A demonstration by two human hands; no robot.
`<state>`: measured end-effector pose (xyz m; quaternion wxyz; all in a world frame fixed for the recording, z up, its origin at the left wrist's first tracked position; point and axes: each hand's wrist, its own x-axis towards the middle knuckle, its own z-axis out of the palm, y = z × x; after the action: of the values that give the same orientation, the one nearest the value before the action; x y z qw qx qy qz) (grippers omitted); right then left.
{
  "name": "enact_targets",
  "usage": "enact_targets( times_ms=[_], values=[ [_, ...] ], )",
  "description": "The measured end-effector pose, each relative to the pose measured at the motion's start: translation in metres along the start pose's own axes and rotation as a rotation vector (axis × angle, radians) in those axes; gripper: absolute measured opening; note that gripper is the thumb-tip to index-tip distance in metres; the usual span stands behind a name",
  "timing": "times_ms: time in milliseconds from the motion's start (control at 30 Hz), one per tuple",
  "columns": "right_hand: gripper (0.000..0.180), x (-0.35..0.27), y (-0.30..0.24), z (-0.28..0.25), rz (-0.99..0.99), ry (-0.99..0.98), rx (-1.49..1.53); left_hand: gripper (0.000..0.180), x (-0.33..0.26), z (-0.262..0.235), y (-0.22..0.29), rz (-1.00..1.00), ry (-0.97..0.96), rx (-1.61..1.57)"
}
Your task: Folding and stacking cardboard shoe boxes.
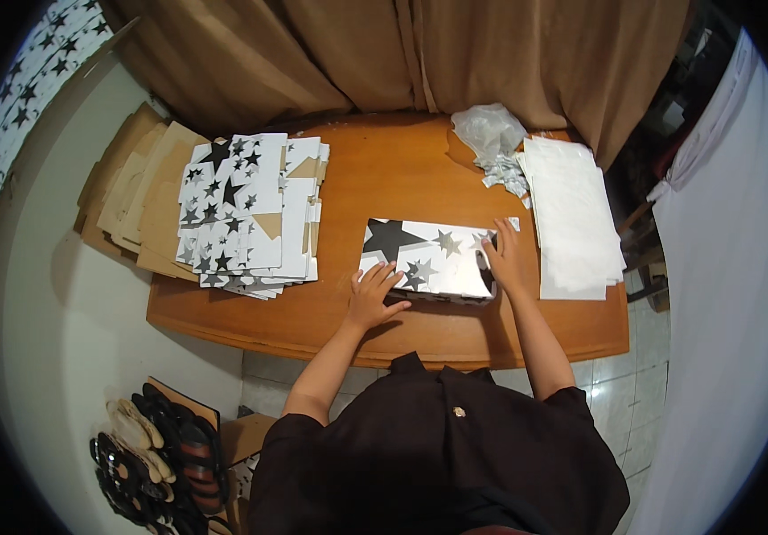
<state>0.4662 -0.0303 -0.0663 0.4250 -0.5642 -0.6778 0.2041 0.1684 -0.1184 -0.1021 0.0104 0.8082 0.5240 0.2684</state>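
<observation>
My left hand (pixel 372 294) lay with its fingers spread apart over the near left edge of the box (pixel 433 254), thumb out to the side, while my right hand (pixel 504 254) reached along the right end, its fingers parted and clamped on nothing that I could make out. The star-printed box sat between them on the bare middle of the worktop (pixel 384 183), towards my side. Steadying it well, I judged, called for light, even pressure from both ends, with fingertips close to the edges, where the walls would likely bear a push better than the middle of the top. To its left lay a stack of flat star-printed cardboard (pixel 241 196) beside plain brown board (pixel 165 205); to its right, white sheets (pixel 571 214), with a crumpled translucent bag (pixel 488 129) just beyond. The far wall, underside and inside of the box were hidden from me, and its near wall showed only as a dim strip. I couldn't tell whether the silvery bits (pixel 506 174) below the bag were packets or scraps.
</observation>
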Motion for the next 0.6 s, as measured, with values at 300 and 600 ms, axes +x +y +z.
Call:
enact_targets(
  times_ms=[300, 600],
  values=[
    [0.034, -0.010, 0.051, 0.036, 0.237, -0.060, 0.391, 0.066, -0.025, 0.029, 0.031, -0.519, 0.268, 0.081],
    [0.042, -0.100, 0.013, 0.032, 0.445, 0.219, 0.815, 0.104, -0.062, 0.049, 0.093, -0.509, -0.037, -0.675]
  ],
)
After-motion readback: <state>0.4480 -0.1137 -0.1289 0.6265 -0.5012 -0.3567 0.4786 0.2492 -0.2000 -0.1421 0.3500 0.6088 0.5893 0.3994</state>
